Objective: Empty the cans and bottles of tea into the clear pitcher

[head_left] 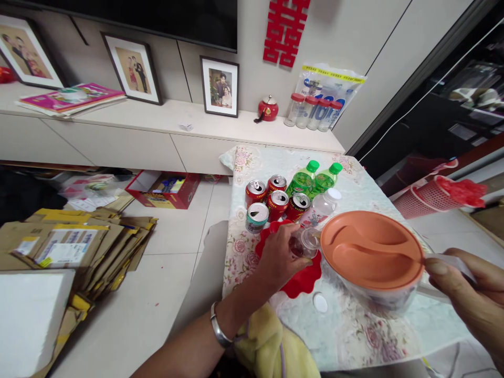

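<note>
My left hand (281, 256), with a silver bracelet at the wrist, is wrapped round a small clear jar (307, 242) above a red scalloped mat (301, 281). To its right is a clear container with an orange lid (372, 249). My right hand (459, 283) pinches a pale, translucent item (452, 262) at the lid's right edge; its shape is partly hidden by the fingers. A white cap (320, 302) lies on the flowered tablecloth (334, 341). Behind the mat stand several opened cans (277, 202), two green bottles (301, 181) and a clear bottle with a white cap (323, 206).
A yellow cloth (271, 341) lies at the table's near edge. Flattened cardboard (114, 252) and a red box (169, 191) are on the floor at left. A pink basket (423, 197) stands at right. Behind the table, a white cabinet (252, 126) holds framed photos and jars.
</note>
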Demonstrator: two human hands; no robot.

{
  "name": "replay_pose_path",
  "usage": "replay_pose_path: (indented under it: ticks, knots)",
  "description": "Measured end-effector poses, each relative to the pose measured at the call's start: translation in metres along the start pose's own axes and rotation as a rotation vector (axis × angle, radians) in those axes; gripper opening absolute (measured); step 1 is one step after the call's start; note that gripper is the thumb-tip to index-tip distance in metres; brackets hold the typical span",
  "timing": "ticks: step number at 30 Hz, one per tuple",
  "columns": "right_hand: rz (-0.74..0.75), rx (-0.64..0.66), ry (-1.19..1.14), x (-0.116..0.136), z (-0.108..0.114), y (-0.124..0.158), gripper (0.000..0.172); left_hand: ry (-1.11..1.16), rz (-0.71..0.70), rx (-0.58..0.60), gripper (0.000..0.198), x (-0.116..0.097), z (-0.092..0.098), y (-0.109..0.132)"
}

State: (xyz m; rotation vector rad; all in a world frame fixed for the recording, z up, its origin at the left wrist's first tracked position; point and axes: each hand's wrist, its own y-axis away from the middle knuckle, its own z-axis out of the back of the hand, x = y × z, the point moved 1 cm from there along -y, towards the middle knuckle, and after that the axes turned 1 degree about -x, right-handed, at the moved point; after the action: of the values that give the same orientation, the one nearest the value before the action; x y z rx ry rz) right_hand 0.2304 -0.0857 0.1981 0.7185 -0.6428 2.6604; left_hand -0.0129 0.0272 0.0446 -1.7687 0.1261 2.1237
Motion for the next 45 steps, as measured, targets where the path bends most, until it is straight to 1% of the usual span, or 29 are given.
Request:
replay_pose_path:
  ticks: [5,10,16,21,27,36,40,45]
  knots:
    - [-0.009,0.013,0.020,-0.002,0.002,0.001,0.040,-0.003,0.008,0.021,0.069,0.000,0.001,0.000]
    - [0.017,0.023,0.013,-0.001,0.002,0.001,0.038,-0.006,0.010,0.012,0.067,0.002,0.000,0.000]
    - [0.052,-0.036,-0.003,0.005,0.000,-0.001,0.040,0.001,-0.004,0.010,0.068,0.001,0.001,-0.001]
    - [0.032,0.004,0.022,0.006,-0.001,-0.001,0.037,-0.002,0.020,0.026,0.067,-0.002,0.002,0.000]
    - [0.055,0.010,0.058,0.011,0.005,-0.003,0.038,-0.007,0.008,0.031,0.068,-0.003,0.002,0.000]
    - [0.040,-0.003,0.036,0.003,0.000,-0.003,0.039,-0.004,0.018,0.034,0.066,-0.003,0.001,0.000]
    - [0.046,-0.031,0.025,0.009,0.001,-0.008,0.039,-0.003,0.003,0.026,0.067,-0.003,0.002,0.001]
    - [0.026,-0.046,0.030,0.014,0.002,-0.014,0.041,-0.003,-0.032,-0.014,0.065,-0.001,0.002,0.000]
